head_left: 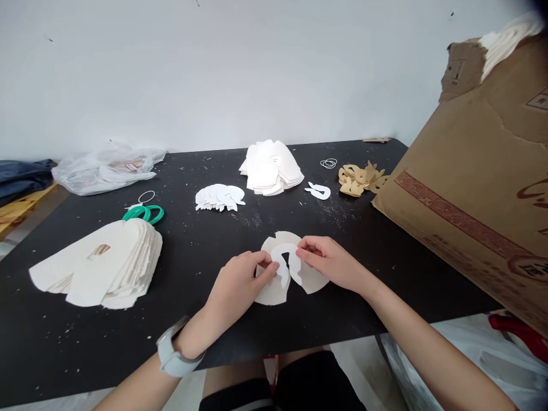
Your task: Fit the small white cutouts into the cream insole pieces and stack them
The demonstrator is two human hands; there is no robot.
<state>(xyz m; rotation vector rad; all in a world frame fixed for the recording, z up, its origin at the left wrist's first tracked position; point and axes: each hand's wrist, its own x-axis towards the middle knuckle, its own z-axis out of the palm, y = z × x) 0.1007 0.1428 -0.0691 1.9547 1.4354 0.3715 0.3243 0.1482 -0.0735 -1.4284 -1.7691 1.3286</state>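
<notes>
A cream rounded sheet (269, 292) with a slit at its front lies flat on the black table. On top of it rests a white U-shaped cutout (284, 249), its two arms pointing towards me around a dark opening. My left hand (242, 282) pinches the cutout's left side between thumb and fingers. The other side is held by my right hand (327, 260), thumb and fingertips closed at its edge. Parts of the sheet are hidden under both hands. A pale watch (175, 348) is on my left wrist.
Left stand stacked cream sheets (124, 262) beside green-handled scissors (145, 213) and a plastic bag (107, 168). Farther back are white cutouts (218, 197), white sheets (272, 165), a single U-shaped piece (318, 190), rubber bands (329, 163) and tan pieces (362, 178). A large cardboard box (479, 171) looms right.
</notes>
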